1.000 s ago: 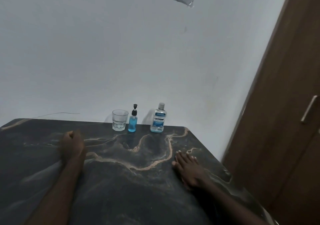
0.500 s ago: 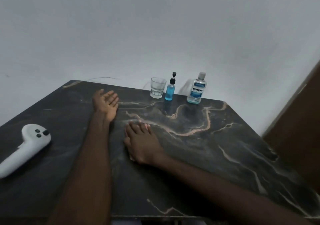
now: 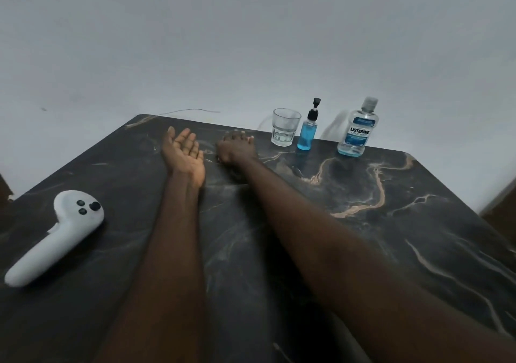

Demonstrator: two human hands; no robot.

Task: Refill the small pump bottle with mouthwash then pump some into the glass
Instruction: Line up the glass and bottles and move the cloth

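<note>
"LISTERINE COOL MINT" on mouthwash bottle (image 3: pixel 358 128) label, smaller print unreadable

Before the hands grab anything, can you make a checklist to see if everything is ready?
1. Both hands free: ok. The left hand lies palm up and the right hand rests palm down; neither holds anything.
2. Small pump bottle standing upright: ok, pump top still on.
3. Mouthwash bottle within sight and upright: ok, cap still on.
4. Mouthwash left for a refill: ok, some blue liquid shows at the bottom.
5. Glass upright and ready: ok, looks empty.
6. White controller out of the way: ok, it lies far left on the table.
</note>
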